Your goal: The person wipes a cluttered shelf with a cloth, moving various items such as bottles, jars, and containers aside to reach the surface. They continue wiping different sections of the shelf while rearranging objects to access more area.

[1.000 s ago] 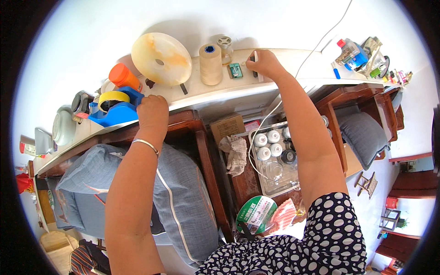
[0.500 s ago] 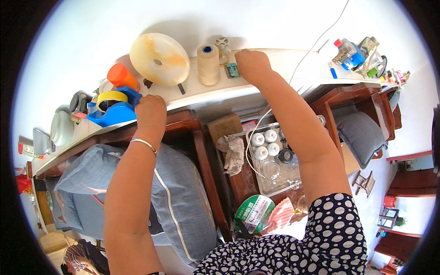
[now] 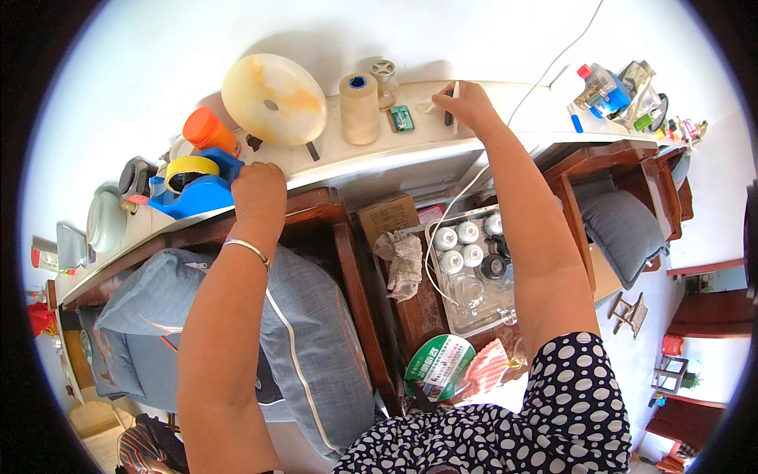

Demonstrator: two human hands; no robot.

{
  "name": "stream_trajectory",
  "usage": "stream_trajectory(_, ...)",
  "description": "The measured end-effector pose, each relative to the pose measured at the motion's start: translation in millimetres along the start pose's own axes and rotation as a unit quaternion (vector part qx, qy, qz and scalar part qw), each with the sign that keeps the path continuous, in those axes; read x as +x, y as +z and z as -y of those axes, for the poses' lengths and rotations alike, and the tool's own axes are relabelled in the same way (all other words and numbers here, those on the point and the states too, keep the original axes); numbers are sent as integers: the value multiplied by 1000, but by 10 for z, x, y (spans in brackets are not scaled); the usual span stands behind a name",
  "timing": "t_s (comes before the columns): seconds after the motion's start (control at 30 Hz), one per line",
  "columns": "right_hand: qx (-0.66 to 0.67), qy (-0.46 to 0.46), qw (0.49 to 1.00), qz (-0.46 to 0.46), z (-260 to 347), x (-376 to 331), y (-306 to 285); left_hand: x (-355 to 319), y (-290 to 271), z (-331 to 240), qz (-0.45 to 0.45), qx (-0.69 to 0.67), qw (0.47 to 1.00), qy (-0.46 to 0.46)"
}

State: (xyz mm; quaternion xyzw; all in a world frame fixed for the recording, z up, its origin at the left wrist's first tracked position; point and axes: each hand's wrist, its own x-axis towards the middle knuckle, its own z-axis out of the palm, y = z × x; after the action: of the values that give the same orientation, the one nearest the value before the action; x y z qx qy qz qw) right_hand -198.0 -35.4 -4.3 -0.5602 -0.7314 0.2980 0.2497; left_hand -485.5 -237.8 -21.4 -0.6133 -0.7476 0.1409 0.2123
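Note:
My right hand (image 3: 476,109) is above the shelf, closed in a pinch on a thin white upright piece (image 3: 456,103) with a dark strip beside it; its kind cannot be made out. Left of it lies a small green packet (image 3: 402,118). A cone of cream thread (image 3: 359,110) and a glass jar with a pierced metal lid (image 3: 384,79) stand beyond that. My left hand (image 3: 260,194) is curled at the shelf's front edge, against the right end of a blue tape dispenser (image 3: 189,202) with yellow tape (image 3: 192,167). What its fingers grip is hidden.
A round marbled stone disc (image 3: 272,99) leans on the wall beside an orange tub (image 3: 210,130). Below the shelf, a tray (image 3: 454,316) holds several white-topped containers and glassware. A white cable (image 3: 513,118) crosses the shelf. Grey cushions (image 3: 304,316) lie at left.
My right hand has moved right, away from the green packet, and the white piece now shows in its fingers. My left hand stays at the tape dispenser.

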Motion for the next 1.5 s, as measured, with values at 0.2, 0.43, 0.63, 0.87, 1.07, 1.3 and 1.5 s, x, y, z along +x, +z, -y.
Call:
stream_trajectory(0.2, 59, 40, 997, 16, 2, -37, -81, 7, 2, -9, -3, 13, 1000, 2)
stream_trajectory(0.43, -131, -9, 989, 70, 214, -109, 63, 7, 15, -20, -8, 10, 1000, -2)
stream_trajectory(0.63, -221, -78, 972, 22, 218, -119, 168, 8, -2, -3, 0, -15, 1000, 3)
stream_trajectory(0.87, -86, -58, 983, 151, 192, -2, 20, -3, -16, 14, 15, -5, 1000, 9)
stream_trajectory(1.07, 72, 1, 997, 39, 24, -99, 85, 6, -29, -2, 14, -2, 1000, 1)
stream_trajectory(1.3, -200, -46, 979, -6, 176, -99, 281, 0, -44, 8, 17, -7, 1000, 4)
stream_trajectory(1.5, -164, -2, 977, 135, 178, 269, 113, 20, -54, -6, 18, -15, 1000, 3)
